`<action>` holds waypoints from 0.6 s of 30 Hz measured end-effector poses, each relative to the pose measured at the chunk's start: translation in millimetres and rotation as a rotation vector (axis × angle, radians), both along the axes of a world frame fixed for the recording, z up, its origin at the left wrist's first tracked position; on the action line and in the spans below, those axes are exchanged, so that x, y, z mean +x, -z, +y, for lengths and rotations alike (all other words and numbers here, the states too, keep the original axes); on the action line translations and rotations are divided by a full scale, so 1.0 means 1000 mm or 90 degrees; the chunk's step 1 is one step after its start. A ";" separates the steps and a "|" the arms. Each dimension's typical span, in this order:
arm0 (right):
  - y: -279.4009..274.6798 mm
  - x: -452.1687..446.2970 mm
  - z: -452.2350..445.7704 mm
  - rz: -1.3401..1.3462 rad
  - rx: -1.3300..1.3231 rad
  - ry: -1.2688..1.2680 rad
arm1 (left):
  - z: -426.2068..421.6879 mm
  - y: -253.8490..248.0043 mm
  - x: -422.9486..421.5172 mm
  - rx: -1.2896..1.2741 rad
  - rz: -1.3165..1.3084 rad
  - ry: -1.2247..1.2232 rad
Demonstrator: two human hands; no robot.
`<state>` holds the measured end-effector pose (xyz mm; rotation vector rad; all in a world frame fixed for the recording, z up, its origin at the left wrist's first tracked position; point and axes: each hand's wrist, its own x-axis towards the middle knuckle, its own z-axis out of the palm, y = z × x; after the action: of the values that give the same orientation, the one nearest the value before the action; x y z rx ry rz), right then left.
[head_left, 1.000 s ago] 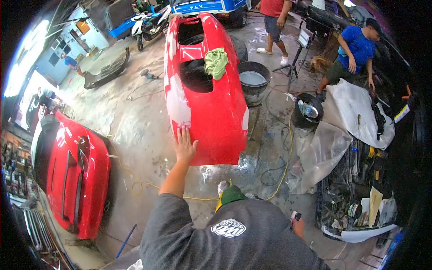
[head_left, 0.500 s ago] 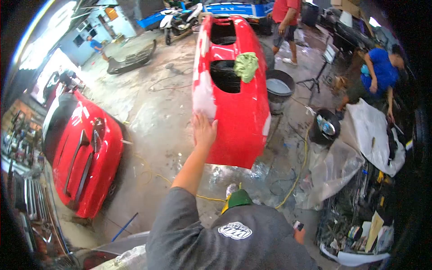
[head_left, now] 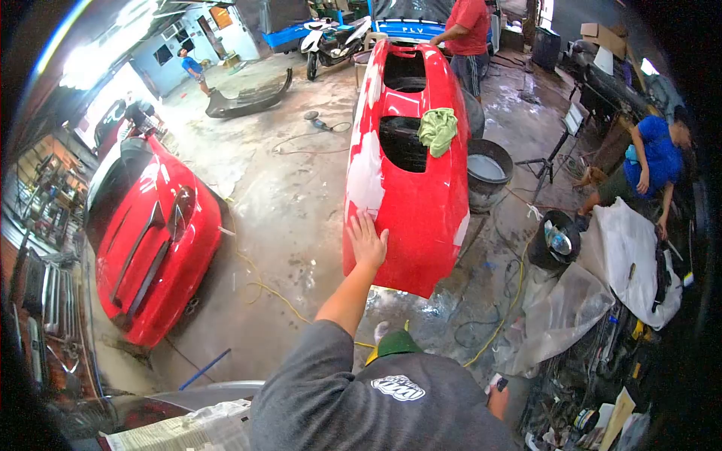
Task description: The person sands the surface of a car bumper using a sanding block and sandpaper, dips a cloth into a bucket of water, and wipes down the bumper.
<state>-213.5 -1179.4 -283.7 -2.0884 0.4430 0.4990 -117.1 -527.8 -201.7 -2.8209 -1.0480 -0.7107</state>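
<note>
My left hand (head_left: 366, 239) lies flat with its fingers spread on the near left part of a red car body panel (head_left: 421, 248), just below a pale sanded patch (head_left: 365, 177). A crumpled green cloth (head_left: 438, 131) rests on the panel's right side, beside a dark opening. Low at my right side, my right hand (head_left: 498, 398) is closed around a small dark object (head_left: 498, 382), too small to name.
A red car (head_left: 162, 240) stands at the left. Buckets (head_left: 489, 167) and a tripod (head_left: 553, 150) are right of the panel. A yellow cord (head_left: 282, 297) crosses the floor. A person in blue (head_left: 656, 154) leans at the right; another in red (head_left: 470, 30) stands behind the panel.
The view has turned left, so the panel appears farther right. My left hand stays on the panel. The person in red has moved closer to the panel's far end, one arm now reaching to it.
</note>
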 end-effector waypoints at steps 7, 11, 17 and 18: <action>-0.044 0.087 0.131 -0.076 0.021 -0.148 | -0.088 0.088 -0.044 -0.277 0.120 0.210; -0.099 0.117 0.253 -0.102 0.292 -0.236 | -0.132 0.009 -0.079 -0.600 0.032 0.302; -0.181 0.111 0.427 -0.166 0.409 -0.385 | -0.071 -0.080 -0.118 -0.474 -0.247 0.409; -0.180 0.109 0.452 -0.171 0.433 -0.383 | -0.055 -0.089 -0.125 -0.467 -0.283 0.413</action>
<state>-104.1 -726.9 -103.5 -1.5520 -0.4796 0.5961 -242.6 -583.1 -112.4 -3.8276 -0.4289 -1.2611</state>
